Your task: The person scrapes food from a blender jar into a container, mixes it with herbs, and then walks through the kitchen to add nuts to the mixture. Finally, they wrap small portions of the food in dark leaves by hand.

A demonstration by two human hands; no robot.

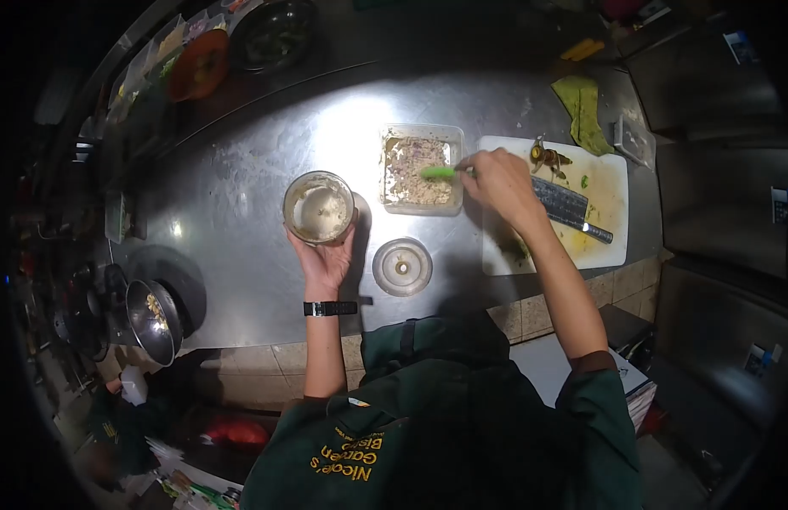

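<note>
My left hand (325,259) grips a round, clear-walled container (319,206) from below and holds it tilted, its mouth turned up to me. A little pale residue clings inside. My right hand (504,189) is closed on a green spatula (438,172), whose far end reaches into a square plastic tub (423,210). A beige, finely chopped mixture (415,166) with purple flecks lies in that tub. On the steel counter between my arms rests a round lid (402,267) with a knob at its centre.
Right of the tub, a white cutting board (611,191) bears a cleaver (560,202) and dark food scraps (549,157). A green cloth (583,112) overlaps its far edge. Metal bowls (154,321) stand left; an orange bowl (198,65) is at the back. A person (122,425) is at lower left.
</note>
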